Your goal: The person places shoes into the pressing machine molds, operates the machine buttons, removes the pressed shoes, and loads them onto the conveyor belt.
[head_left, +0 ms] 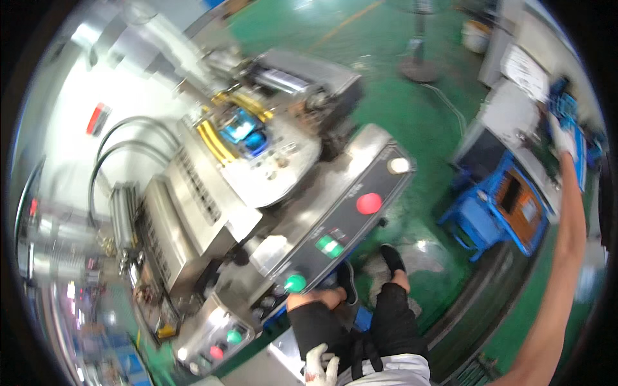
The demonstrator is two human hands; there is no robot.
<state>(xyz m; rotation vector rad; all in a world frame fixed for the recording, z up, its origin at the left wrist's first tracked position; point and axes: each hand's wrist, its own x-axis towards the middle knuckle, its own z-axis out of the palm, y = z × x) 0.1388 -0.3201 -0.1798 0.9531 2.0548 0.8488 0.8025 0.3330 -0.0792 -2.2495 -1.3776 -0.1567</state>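
My left hand (320,367), in a whitish glove, hangs close to my black shorts at the lower edge. Its fingers are apart and I see nothing in them. My right arm stretches far out to the right. At its end my gloved right hand (563,138) is over a grey bench (508,116), right by a cluster of blue things (566,109). Blur hides its fingers and whether it grips any of them. Before me is a metal machine with a control panel (331,235) bearing red and green buttons, and a pale plate (277,170) with blue parts on it.
A blue stool (479,219) and an orange-brown board in a blue frame (518,209) stand beside the bench. Farther off are a round-based stand (418,67) with a cable on the green floor and a pale bucket (475,37). Black hoses (132,145) curve at left.
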